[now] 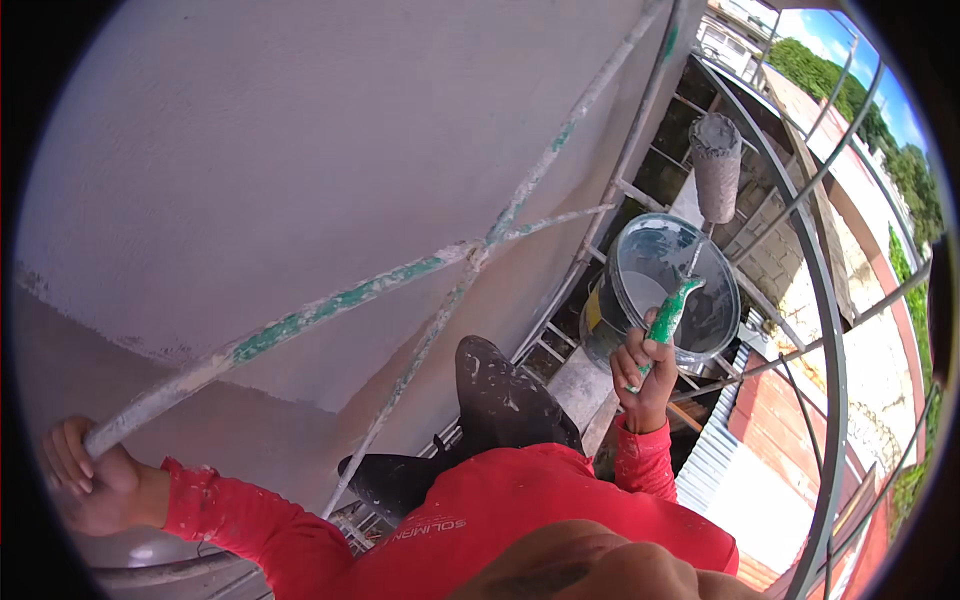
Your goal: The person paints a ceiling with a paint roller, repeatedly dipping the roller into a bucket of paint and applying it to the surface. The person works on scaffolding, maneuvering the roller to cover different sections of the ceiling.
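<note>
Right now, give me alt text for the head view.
Seen from above on scaffolding beside a grey wall, the right hand holds a green-handled paint roller over a paint bucket. The left hand grips a paint-spattered scaffold brace. Both sleeves are red.

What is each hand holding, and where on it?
Right hand grips the paint roller by its green handle. Left hand grips the scaffold bar at its lower end.

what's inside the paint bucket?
The bucket holds pale grey paint, with a darker wet film on its inner wall. The roller in the right hand hangs above it; its green handle hides part of the paint.
</note>
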`<act>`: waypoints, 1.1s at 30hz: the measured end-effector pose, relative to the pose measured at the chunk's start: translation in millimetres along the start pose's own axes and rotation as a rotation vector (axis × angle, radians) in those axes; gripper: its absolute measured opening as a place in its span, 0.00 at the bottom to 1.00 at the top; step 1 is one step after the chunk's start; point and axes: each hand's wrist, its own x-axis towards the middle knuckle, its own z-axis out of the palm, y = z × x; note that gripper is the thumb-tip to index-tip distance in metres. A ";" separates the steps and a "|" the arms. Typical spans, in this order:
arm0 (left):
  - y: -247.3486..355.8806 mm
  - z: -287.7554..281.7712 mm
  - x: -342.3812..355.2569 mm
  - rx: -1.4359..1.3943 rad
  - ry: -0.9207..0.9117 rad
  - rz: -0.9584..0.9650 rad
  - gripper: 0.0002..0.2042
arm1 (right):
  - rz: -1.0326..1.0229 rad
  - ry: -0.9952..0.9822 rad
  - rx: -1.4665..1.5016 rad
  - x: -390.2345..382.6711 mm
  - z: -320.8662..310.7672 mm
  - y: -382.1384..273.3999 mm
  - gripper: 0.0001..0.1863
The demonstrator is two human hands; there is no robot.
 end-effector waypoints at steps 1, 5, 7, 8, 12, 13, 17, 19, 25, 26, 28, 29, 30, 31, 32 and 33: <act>-2.5 6.1 -0.4 -0.017 -0.065 -0.015 0.22 | -0.025 -0.032 -0.063 6.9 14.8 12.7 0.18; -33.3 24.9 -5.2 -0.049 -0.093 -0.015 0.30 | -0.091 -0.272 -0.163 32.0 77.1 45.1 0.19; -43.4 21.0 -15.4 0.078 -0.073 0.096 0.28 | -0.100 -0.392 -0.199 41.5 119.3 53.8 0.18; -53.3 27.2 -23.0 0.146 0.097 0.101 0.25 | -0.094 -0.452 -0.214 46.5 140.5 59.0 0.19; -68.3 -11.3 -61.1 0.505 0.353 -0.136 0.14 | -0.105 -0.651 -0.280 59.2 231.5 83.4 0.18; -75.7 -14.8 -69.5 0.676 0.378 -0.206 0.12 | -0.114 -0.683 -0.293 60.0 256.2 87.5 0.16; -94.4 2.9 -61.7 0.846 0.189 -0.387 0.18 | -0.166 -0.896 -0.340 63.4 334.6 99.3 0.12; -106.4 7.7 -40.7 0.771 0.053 -0.377 0.21 | -0.254 -1.004 -0.389 65.2 365.9 113.5 0.16; -112.9 15.8 13.7 0.533 -0.280 -0.273 0.25 | -0.266 -1.129 -0.383 47.9 413.8 148.9 0.15; -109.5 15.0 20.4 0.520 -0.296 -0.297 0.26 | -0.281 -1.130 -0.386 47.1 417.0 153.6 0.15; -101.0 14.5 28.3 0.541 -0.310 -0.322 0.25 | -0.311 -1.130 -0.389 45.7 424.0 161.6 0.15; -97.2 16.0 31.0 0.571 -0.309 -0.325 0.25 | -0.301 -1.131 -0.356 43.1 427.3 163.0 0.16; -93.4 18.0 33.6 0.600 -0.307 -0.328 0.24 | -0.291 -1.132 -0.323 39.2 430.0 163.8 0.17; -89.8 20.8 35.4 0.628 -0.283 -0.346 0.23 | -0.281 -1.133 -0.291 35.2 432.8 164.0 0.18; -84.7 25.2 35.4 0.661 -0.254 -0.365 0.22 | -0.253 -1.136 -0.254 29.7 435.0 165.4 0.20; -80.0 28.1 36.5 0.693 -0.226 -0.384 0.22 | -0.226 -1.138 -0.218 23.8 437.3 166.3 0.22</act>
